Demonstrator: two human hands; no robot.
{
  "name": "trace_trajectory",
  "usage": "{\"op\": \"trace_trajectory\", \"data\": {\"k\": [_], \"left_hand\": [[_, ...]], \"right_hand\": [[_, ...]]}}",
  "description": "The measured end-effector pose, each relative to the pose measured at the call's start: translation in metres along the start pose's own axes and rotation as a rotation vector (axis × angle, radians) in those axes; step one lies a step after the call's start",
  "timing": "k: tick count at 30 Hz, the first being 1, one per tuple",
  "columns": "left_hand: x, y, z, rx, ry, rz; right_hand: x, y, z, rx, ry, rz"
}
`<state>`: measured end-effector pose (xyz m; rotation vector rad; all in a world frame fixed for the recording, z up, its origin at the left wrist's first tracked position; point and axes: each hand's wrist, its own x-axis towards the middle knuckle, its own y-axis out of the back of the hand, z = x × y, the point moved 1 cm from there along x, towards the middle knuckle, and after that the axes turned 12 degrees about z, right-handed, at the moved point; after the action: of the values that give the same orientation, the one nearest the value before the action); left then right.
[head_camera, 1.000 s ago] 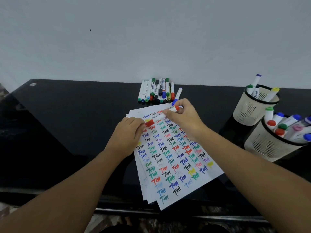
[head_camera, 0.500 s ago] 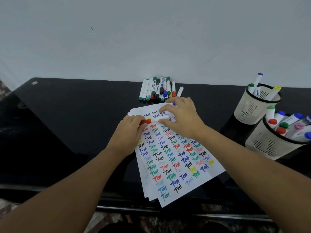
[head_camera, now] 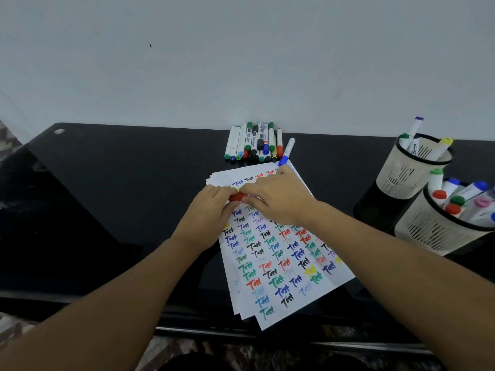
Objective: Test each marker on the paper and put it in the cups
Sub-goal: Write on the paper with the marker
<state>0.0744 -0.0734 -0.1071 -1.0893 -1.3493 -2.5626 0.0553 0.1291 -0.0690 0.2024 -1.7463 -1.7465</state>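
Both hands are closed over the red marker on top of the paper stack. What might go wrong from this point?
1. The left hand and right hand hide most of the red marker; if its tip is bare, it could smear the test sheets.
2. The right hand nearly touches the loose blue-capped marker, which could roll.
3. The near cup looks crowded; dropping another in may be awkward.

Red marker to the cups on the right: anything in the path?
Nothing visible blocks it. Both hands grip the red marker over the paper; bare black table lies between it and the cups. The near cup is crowded with markers; the far one has more room.
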Motion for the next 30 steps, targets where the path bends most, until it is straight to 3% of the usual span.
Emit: {"op": "trace_trajectory", "data": {"k": [21, 30], "left_hand": [[-0.002, 0.002, 0.001, -0.028, -0.020, -0.019], [-0.003, 0.003, 0.002, -0.002, -0.056, 0.028]], "right_hand": [[-0.002, -0.004, 0.007, -0.015, 0.017, 0.025], [0.003, 0.007, -0.001, 0.031, 0.132, -0.092]]}}
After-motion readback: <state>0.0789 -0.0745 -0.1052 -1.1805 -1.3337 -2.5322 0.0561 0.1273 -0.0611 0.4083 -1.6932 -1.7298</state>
